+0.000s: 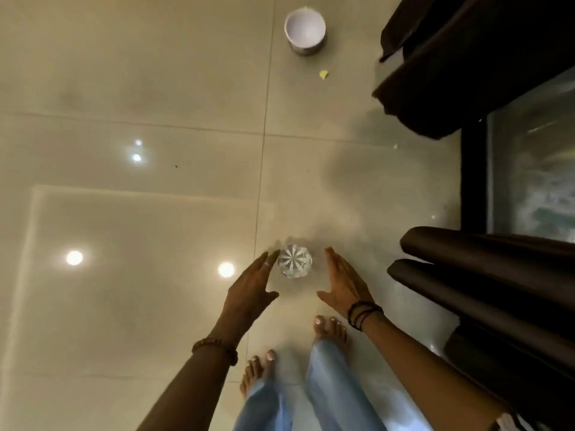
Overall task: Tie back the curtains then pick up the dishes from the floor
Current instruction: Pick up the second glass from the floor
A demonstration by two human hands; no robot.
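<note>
A cut-glass tumbler point(294, 261) stands on the glossy tiled floor just ahead of my bare feet. My left hand point(252, 284) reaches down at its left side, fingers straight, fingertips right at the glass rim. My right hand point(343, 283) hangs open to the right of the glass, a small gap away. A white bowl point(305, 28) sits farther off on the floor at the top. Dark brown curtains point(466, 57) hang at the upper right, and more curtain folds point(485, 284) are gathered at the right.
A dark-framed window point(529, 169) runs along the right side between the curtain parts. A small yellow scrap point(324, 74) lies on the floor below the bowl. Ceiling lights reflect in the tiles at the left.
</note>
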